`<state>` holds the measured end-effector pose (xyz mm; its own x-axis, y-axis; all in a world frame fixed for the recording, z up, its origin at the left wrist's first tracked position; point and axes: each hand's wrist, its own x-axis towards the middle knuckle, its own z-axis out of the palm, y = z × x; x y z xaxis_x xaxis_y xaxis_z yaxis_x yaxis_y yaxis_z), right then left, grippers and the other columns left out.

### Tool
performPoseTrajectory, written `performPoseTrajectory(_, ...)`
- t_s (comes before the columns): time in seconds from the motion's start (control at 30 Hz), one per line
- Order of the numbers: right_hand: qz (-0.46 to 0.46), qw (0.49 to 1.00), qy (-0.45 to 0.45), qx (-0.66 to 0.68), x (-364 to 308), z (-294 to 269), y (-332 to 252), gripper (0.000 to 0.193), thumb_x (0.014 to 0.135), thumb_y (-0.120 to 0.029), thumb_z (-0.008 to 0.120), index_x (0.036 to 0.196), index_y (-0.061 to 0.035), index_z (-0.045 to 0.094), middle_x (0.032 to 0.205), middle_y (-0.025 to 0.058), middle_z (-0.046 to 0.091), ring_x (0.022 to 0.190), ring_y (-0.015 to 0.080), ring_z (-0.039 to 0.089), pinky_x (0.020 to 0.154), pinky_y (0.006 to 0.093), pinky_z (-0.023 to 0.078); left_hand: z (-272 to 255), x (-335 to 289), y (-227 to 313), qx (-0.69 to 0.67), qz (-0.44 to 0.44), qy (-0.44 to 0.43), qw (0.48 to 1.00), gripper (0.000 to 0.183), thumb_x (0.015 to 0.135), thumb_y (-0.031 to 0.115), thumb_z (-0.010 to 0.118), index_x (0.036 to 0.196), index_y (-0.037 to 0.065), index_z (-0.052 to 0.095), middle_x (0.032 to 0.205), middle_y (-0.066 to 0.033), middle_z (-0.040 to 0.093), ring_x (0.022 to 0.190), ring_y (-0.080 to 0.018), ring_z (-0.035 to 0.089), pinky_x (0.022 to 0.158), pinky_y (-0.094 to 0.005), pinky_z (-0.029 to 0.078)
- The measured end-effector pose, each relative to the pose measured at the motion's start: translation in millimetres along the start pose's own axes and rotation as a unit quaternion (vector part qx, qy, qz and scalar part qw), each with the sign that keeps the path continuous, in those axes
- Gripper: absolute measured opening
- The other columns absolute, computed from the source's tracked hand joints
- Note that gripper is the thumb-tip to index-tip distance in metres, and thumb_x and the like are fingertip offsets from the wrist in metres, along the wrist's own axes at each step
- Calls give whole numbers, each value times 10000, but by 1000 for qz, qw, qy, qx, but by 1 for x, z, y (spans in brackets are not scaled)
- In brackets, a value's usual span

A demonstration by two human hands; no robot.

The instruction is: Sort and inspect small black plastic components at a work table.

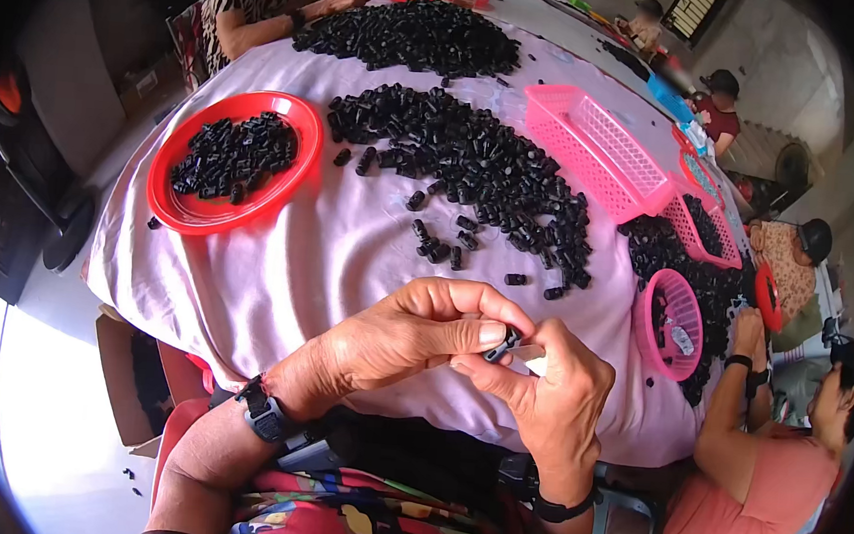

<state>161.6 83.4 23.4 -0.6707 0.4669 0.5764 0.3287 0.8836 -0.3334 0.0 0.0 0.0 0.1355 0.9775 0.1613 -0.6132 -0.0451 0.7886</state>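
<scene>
My left hand (407,331) pinches a small black cylindrical plastic part (504,345) between thumb and fingers, above the near edge of the table. My right hand (563,388) is closed close against it, fingertips meeting at the part. A pale sliver shows between the right thumb and fingers; its kind cannot be made out. Beyond my hands spreads a loose pile of similar black parts (466,155), with a few strays on its near side. To the left, a round red plastic tray (305,157) holds more of these parts.
A pink cloth (274,295) covers the table. A larger black heap (405,34) lies at the back. Pink baskets (596,155) and a round pink basket (647,335) stand right, beside more black parts. Co-workers sit around the table. A cardboard box (118,373) stands at lower left.
</scene>
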Motion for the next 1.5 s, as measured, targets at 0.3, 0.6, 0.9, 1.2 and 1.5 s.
performPoseTrajectory(0.3,-8,1000,14,13,1,2,1,527,645,-480,824,650,-53,515,556,71,568,468,212,587,444,320,452,4,1,2,-30,-2,28,999,288,922,158,595,1135,-37,597,981,-44,630,893,-86,581,812,-220,462)
performPoseTrajectory(0.6,-15,1000,4,21,1,3,4,515,641,-472,824,663,-57,521,565,73,580,476,235,595,443,330,460,3,2,-2,-20,-1,54,998,270,918,156,598,1109,-35,610,971,-68,656,862,-113,612,803,-239,488)
performPoseTrajectory(0.9,-7,999,-9,47,2,1,5,490,643,-451,831,689,-50,553,588,83,609,498,242,616,456,333,476,6,3,0,-25,-9,67,997,271,909,171,615,1089,-32,618,933,-60,649,831,-108,598,762,-227,478)
performPoseTrajectory(1.2,-12,998,-13,55,3,3,5,478,644,-431,837,689,-43,561,590,83,615,500,236,620,462,329,485,6,3,1,-28,-10,67,997,273,907,175,618,1084,-33,620,928,-58,649,819,-103,592,760,-224,471)
performPoseTrajectory(1.5,-5,997,2,73,3,1,3,479,670,-477,803,650,-78,538,575,57,599,479,217,600,442,324,467,4,2,1,-30,-10,60,998,273,916,158,604,1116,-28,613,968,-50,650,853,-97,593,795,-231,469)
